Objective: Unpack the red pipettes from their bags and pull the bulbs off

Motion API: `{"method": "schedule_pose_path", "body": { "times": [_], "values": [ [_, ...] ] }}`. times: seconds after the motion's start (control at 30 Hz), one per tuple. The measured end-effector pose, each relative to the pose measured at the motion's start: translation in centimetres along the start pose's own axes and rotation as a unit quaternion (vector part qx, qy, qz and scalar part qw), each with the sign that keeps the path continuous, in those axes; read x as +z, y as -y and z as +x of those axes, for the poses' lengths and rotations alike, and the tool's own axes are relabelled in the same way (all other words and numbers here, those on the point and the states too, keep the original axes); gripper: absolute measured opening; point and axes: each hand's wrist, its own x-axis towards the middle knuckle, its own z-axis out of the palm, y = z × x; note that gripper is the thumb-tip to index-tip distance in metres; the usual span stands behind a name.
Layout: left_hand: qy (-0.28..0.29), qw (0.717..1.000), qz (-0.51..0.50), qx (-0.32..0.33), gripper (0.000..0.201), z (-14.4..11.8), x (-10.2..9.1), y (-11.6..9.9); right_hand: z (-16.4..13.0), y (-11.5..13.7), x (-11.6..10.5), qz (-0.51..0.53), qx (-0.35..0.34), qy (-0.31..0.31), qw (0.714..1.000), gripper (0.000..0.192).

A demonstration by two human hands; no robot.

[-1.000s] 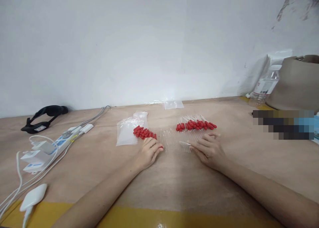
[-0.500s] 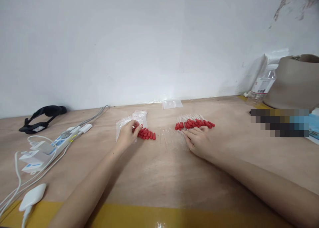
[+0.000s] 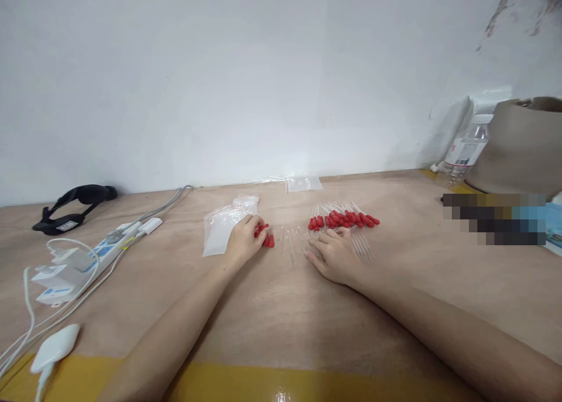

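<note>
My left hand (image 3: 246, 238) is curled with thumb and fingers closed round part of a small pile of red rubber bulbs (image 3: 270, 241); its fingers hide most of them. Fingers apart, my right hand (image 3: 337, 254) rests over thin clear tubes (image 3: 360, 245), some of them partly covered by the hand. A few more clear tubes (image 3: 290, 245) lie between the hands. Just beyond my right hand is a row of droppers (image 3: 346, 217), their red bulbs toward me and clear stems pointing away.
Clear zip bags (image 3: 216, 232) lie beside my left hand, and another small bag (image 3: 304, 184) is by the wall. A power strip (image 3: 103, 250) with cables and a black strap (image 3: 72, 209) are at left. A plastic bottle (image 3: 468, 147) and beige container (image 3: 516, 150) stand at right.
My left hand has moved right over the red bulbs, covering more of them. My right hand has drawn slightly left and nearer, its fingers spreading, uncovering tubes on its right.
</note>
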Motion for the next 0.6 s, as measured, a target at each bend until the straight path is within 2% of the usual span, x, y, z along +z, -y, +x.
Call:
{"method": "schedule_pose_path", "body": {
  "times": [0.13,0.3,0.47,0.6],
  "values": [
    [0.024,0.997,0.065,0.03,0.012,-0.2,0.5,-0.2,-0.1,0.2,-0.1,0.01,0.005,0.012,1.0,0.032],
    [0.001,0.996,0.08,0.025,0.019,-0.3,0.2,-0.4,0.1,0.0,-0.3,0.024,0.02,-0.019,0.999,0.032],
    [-0.013,0.997,0.067,0.025,0.023,0.0,-0.4,-1.1,-0.1,-1.6,-1.2,0.007,0.033,-0.032,0.999,0.028],
    [0.014,0.998,0.049,0.037,0.019,1.2,-0.1,-2.0,-1.0,-3.3,-1.5,0.01,0.039,-0.052,0.998,0.025]
  ]
}}
